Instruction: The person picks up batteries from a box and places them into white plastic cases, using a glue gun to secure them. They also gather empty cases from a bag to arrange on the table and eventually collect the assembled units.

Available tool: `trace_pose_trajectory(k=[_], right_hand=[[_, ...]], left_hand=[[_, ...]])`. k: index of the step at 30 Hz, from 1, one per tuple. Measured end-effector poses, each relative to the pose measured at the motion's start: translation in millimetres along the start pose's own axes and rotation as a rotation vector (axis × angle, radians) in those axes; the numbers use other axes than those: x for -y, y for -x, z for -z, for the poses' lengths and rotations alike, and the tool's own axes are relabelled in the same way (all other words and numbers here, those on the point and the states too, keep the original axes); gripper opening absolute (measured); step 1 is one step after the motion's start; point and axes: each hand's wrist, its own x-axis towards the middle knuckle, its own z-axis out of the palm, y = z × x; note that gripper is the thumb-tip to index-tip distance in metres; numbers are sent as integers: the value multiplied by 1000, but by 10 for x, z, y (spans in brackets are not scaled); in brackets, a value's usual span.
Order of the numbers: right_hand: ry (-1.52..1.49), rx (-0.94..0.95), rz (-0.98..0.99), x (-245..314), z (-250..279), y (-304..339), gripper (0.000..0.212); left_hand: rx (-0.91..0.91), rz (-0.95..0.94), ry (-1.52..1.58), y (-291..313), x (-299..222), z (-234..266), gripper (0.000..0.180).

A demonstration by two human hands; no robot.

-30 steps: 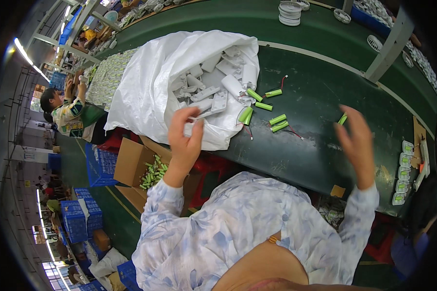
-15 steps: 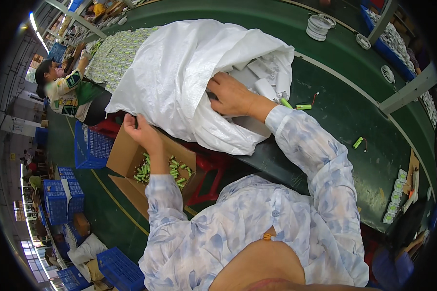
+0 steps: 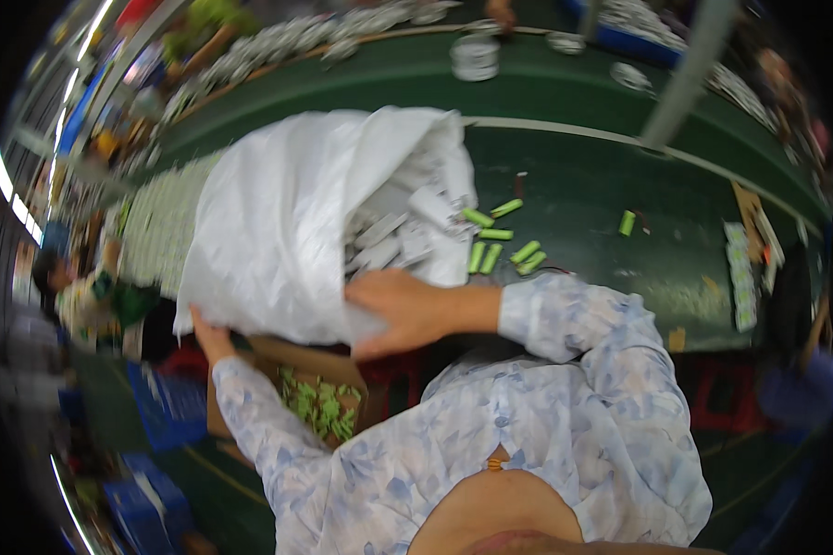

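We gripped the white woven sack (image 3: 296, 231) on the green table (image 3: 611, 231), right hand (image 3: 407, 310) clutching its mouth edge, left hand (image 3: 204, 333) under its bottom, apparently mid-reposition, needing steady support beside green cylinders (image 3: 500, 240).

Person wears a long-sleeved, loose, thin shirt, white with a pale blue-grey leaf and flower print all over. Sleeves run to the wrists with buttoned-looking cuffs; the right cuff ends just behind the right hand (image 3: 407, 310), the left sleeve reaches the left hand (image 3: 205, 335). Buttoned front placket, small pale buttons, open collar at neck. Both hands bare, no gloves.
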Motion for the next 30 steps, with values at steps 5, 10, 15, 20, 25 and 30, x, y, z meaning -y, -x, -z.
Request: trace_pose_trajectory(k=[5, 10, 15, 20, 25, 30], right_hand=[[295, 11, -188, 137, -367, -120, 50], [93, -84, -134, -1, -154, -7, 20], [-277, -254, -76, 324, 677, 159, 22], [-230, -362, -244, 504, 1344, 290, 28], [-655, -852, -309, 209, 2200, 619, 27], [-791, -744, -273, 483, 1885, 474, 26]], left_hand=[[-99, 149, -16, -329, -242, 325, 59], [-68, 123, 83, -560, -466, -166, 54], [4, 111, 43, -614, -992, -757, 53], [85, 56, 116, -959, -1492, -1266, 50], [267, -166, 103, -948, -2068, -2759, 46], [101, -260, 73, -1441, -2480, -2021, 47]])
